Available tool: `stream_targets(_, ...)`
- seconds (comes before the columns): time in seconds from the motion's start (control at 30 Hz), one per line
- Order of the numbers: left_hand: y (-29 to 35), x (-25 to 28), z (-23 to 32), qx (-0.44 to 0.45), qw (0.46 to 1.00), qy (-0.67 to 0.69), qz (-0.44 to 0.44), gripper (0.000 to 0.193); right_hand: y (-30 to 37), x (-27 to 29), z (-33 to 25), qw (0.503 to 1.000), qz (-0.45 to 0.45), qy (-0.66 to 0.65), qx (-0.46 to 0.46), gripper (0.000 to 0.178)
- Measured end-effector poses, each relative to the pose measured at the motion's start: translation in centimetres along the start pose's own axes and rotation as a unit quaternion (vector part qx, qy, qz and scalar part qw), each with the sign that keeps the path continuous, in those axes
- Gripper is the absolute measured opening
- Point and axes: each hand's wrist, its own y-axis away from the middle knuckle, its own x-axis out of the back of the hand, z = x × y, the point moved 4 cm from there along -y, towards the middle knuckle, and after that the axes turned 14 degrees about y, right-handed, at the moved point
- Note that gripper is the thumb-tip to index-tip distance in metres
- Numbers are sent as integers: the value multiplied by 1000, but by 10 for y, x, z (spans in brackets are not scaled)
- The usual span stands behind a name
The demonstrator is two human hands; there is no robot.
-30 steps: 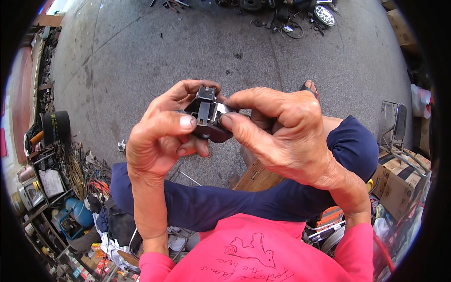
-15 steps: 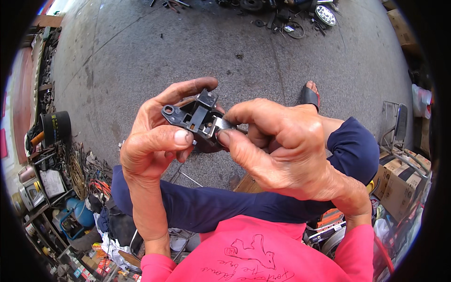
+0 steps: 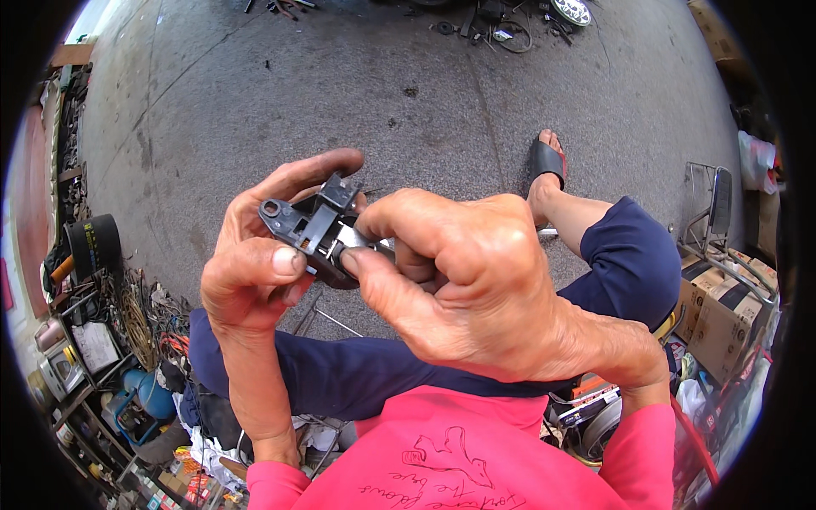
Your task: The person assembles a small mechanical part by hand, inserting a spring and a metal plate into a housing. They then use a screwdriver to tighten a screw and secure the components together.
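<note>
The grey concrete floor (image 3: 425,110) takes the widest part of the view. Below, the person wears a pink shirt (image 3: 459,450) and dark blue trousers (image 3: 357,361), the knees spread apart. At the right side there is a brown cardboard box (image 3: 718,319). The right hand (image 3: 472,276) comes over the thigh with bent fingers, and the left hand (image 3: 238,285) is raised opposite to it. On the floor, one foot wears a black open-toed slipper (image 3: 546,160). The black plastic housing (image 3: 316,226) is in the air between both hands, tilted; the left fingers grasp it by its left part, with the thumb in front. The smallest is a silver metal piece (image 3: 350,239), at the housing's right side, which the right thumb and index finger are pinching.
</note>
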Motion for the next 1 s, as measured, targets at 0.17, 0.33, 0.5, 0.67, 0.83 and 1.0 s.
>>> stream_targets(0.17,-3,-1,-4,-30,998,-41,30,86,1,-1,-1,1000,-5,-5,-1,12)
stream_targets(0.33,-5,2,-10,-53,997,-46,12,86,4,-1,-2,1000,-11,-2,24,12)
stream_targets(0.5,-3,5,-9,-43,993,-108,10,82,3,-2,2,1000,-2,-10,9,11)
stream_targets(0.67,-2,-4,-9,-84,990,-117,14,80,2,-3,2,1000,15,-14,-5,10)
stream_targets(0.83,-4,-13,-12,-131,981,-132,63,65,1,-8,5,1000,0,-4,-26,14)
stream_targets(1.0,3,-2,-10,-196,969,-123,90,50,-6,-8,6,980,-101,-153,-73,4)
